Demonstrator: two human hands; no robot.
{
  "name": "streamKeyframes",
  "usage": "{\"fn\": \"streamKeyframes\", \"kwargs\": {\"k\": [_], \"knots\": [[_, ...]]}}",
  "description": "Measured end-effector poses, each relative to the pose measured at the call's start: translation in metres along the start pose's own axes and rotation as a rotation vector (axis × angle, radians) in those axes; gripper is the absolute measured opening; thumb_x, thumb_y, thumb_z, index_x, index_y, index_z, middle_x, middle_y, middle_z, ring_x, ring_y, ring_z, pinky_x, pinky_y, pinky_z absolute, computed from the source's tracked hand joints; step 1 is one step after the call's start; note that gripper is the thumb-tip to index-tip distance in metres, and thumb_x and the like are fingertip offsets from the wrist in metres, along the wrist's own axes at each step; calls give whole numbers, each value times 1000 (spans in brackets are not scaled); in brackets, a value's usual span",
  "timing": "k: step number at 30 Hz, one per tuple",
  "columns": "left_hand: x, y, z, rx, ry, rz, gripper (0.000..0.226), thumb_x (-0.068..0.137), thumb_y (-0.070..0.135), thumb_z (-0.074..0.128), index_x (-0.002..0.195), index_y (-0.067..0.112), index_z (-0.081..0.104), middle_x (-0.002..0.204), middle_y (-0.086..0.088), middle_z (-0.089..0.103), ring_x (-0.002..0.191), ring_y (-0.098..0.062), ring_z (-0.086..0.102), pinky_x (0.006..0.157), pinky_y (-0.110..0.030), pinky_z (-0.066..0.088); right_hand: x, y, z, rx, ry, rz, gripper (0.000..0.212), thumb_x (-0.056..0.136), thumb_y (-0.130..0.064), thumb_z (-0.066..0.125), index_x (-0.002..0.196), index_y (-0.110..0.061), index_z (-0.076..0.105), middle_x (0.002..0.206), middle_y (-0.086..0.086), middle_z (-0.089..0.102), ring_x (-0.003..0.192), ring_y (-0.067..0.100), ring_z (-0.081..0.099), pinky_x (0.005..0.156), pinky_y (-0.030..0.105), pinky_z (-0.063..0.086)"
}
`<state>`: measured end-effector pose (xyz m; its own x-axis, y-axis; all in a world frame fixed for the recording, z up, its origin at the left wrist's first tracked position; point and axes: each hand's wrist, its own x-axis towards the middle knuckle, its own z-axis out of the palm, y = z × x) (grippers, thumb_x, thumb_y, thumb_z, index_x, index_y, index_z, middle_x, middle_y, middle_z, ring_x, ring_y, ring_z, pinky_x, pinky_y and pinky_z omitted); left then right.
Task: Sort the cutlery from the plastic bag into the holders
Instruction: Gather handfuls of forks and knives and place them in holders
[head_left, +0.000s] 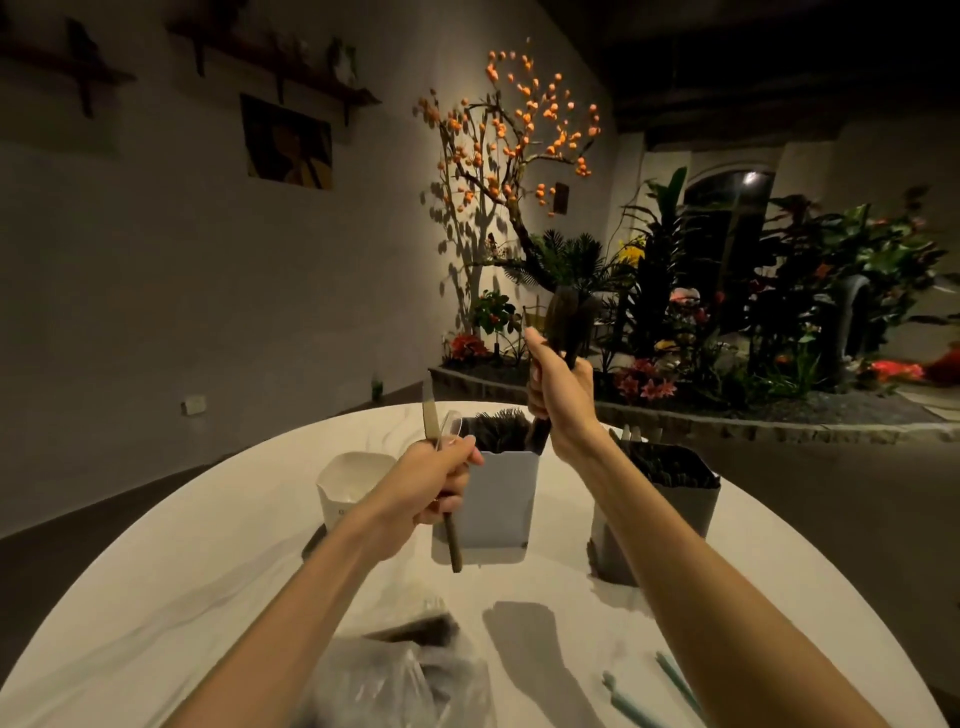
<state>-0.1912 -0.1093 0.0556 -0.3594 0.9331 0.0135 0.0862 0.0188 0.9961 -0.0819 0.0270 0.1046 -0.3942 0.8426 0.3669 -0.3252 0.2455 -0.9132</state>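
My left hand grips a knife with a pale blade pointing up and a dark handle hanging below the fist. My right hand is raised above the middle holder, gripping a bunch of dark spoons with bowls up and handle ends near that holder's rim. The middle white holder contains dark cutlery. A white holder stands to its left, a grey holder full of dark cutlery to its right. The clear plastic bag with dark cutlery lies at the near edge.
The round white table carries everything. Pale green utensils lie at the near right. Beyond the table are a stone-edged planter bed with plants and a lit tree with orange fruits.
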Motion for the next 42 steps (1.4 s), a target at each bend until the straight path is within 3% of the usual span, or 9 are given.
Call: {"fn": "streamKeyframes", "kwargs": {"k": [9, 16, 20, 24, 28, 31, 36, 39, 42], "knots": [[21, 0, -19, -2, 3, -2, 35, 107, 38, 46, 95, 11, 67, 57, 2, 43, 47, -10, 40, 44, -21, 23, 76, 57, 11, -144, 146, 21, 48, 96, -52, 61, 62, -20, 52, 52, -7, 45, 46, 7, 39, 48, 23, 32], [28, -12, -29, -5, -16, -38, 37, 106, 38, 47, 98, 8, 66, 56, 1, 46, 46, -9, 39, 40, -17, 27, 79, 87, 6, -311, 99, 12, 24, 86, -29, 79, 94, -9, 68, 86, 8, 70, 81, 18, 65, 70, 26, 50], [26, -14, -28, -7, -82, -44, 36, 106, 37, 48, 101, 7, 66, 59, 0, 47, 46, -9, 37, 40, -18, 26, 79, 83, 2, -301, 48, -40, 42, 80, -28, 85, 115, -17, 63, 101, 3, 73, 95, 14, 69, 76, 24, 54], [20, -14, -24, 28, -92, -41, 34, 105, 37, 50, 103, 7, 66, 60, 0, 47, 46, -9, 37, 40, -17, 27, 73, 78, -4, -334, 84, -108, 32, 95, -42, 67, 119, -20, 66, 108, -1, 71, 106, 13, 65, 81, 25, 50], [15, -9, -20, 42, -92, -44, 33, 105, 38, 51, 103, 9, 67, 61, 0, 47, 47, -10, 37, 43, -19, 23, 62, 75, -6, -749, 45, -189, 37, 106, -40, 40, 113, -19, 70, 100, -1, 72, 100, 18, 63, 95, 47, 49], [7, -2, -17, 45, -119, -29, 30, 105, 36, 52, 100, 10, 67, 61, 0, 45, 47, -10, 36, 42, -19, 23, 41, 45, 3, -603, -22, -291, 35, 104, -43, 47, 106, -21, 74, 93, -6, 71, 90, 9, 64, 81, 34, 48], [-4, 14, 4, 0, -150, -18, 30, 106, 30, 49, 98, 6, 66, 63, -2, 46, 51, -10, 40, 50, -22, 33, -10, -17, 14, -582, -560, -90, 32, 89, -52, 66, 110, -29, 74, 111, -11, 60, 103, 3, 58, 86, 23, 44], [-14, 24, 28, -51, -146, 38, 39, 98, 43, 51, 95, 6, 64, 70, -6, 66, 62, -21, 66, 69, -33, 51, -29, -36, -4, -565, -507, -102, 25, 89, -41, 73, 93, -17, 78, 107, -6, 59, 103, 8, 59, 84, 24, 43], [-19, 29, 51, -232, -109, 126, 61, 88, 55, 50, 106, 0, 68, 99, -15, 78, 93, -28, 76, 91, -42, 45, -38, -66, -36, -405, -378, -94, 25, 94, -34, 69, 89, -10, 77, 92, -5, 72, 84, -2, 64, 78, 24, 41]]}}
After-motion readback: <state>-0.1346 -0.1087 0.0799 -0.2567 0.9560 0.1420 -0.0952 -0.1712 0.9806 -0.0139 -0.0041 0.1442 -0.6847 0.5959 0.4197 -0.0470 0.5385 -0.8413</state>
